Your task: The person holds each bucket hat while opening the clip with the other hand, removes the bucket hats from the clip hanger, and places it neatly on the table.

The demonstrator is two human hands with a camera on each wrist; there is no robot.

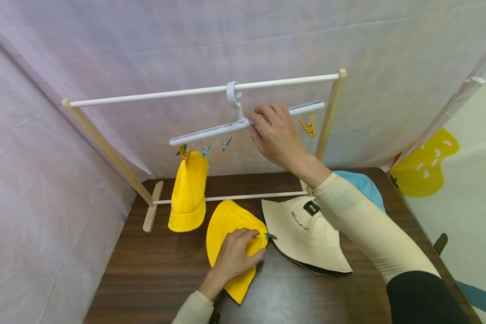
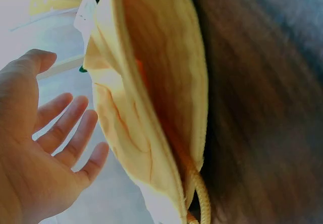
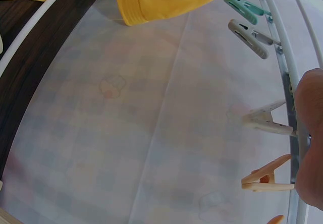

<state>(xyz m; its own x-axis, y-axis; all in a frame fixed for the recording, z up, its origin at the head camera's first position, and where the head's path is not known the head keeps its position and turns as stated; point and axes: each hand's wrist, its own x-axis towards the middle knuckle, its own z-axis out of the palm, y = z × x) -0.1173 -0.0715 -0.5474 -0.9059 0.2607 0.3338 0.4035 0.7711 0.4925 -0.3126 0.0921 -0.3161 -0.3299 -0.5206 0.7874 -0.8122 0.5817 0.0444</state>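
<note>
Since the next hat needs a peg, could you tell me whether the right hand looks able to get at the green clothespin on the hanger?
Probably yes: the right hand already grips the hanger bar, and the green clothespin hangs free along it, nothing between.

Head view looks down over everything; wrist views sit close, sharing the hanging yellow hat (image 1: 188,193)
</note>
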